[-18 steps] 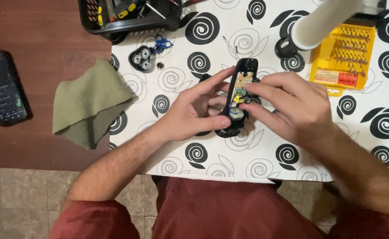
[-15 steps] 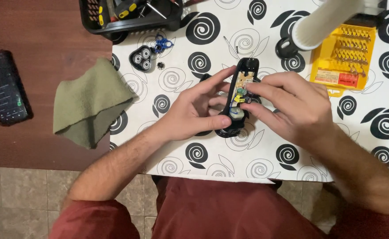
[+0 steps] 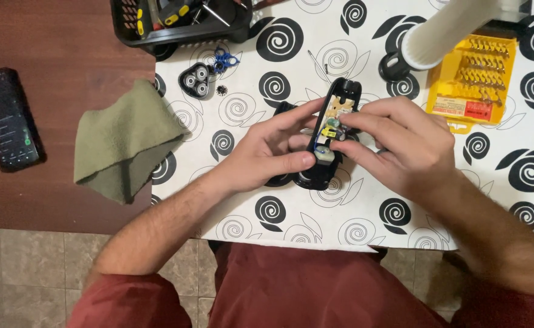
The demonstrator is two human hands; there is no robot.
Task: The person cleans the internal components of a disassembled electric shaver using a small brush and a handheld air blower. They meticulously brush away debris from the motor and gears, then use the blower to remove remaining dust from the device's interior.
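An opened black electric shaver body (image 3: 338, 97) lies tilted at the middle of the patterned mat, its circuit board, motor and coloured parts exposed. My left hand (image 3: 261, 155) grips its left side, thumb pressed near the lower end. My right hand (image 3: 400, 146) holds the right side, fingertips on the parts inside the shell. The detached three-ring shaver head (image 3: 195, 81) lies up and to the left, beside a blue ring part (image 3: 223, 61) and a small black gear (image 3: 221, 90).
A green cloth (image 3: 124, 141) drapes over the mat's left edge. A dark phone (image 3: 4, 119) lies on the brown table (image 3: 54, 48). A black tool basket (image 3: 179, 18) sits at the top. A yellow bit case (image 3: 470, 76) and a white cylinder (image 3: 443, 30) are top right.
The shaver body has tilted, its top end swinging slightly right. My left thumb has slid up onto its lower end, and my right fingers shifted with it.
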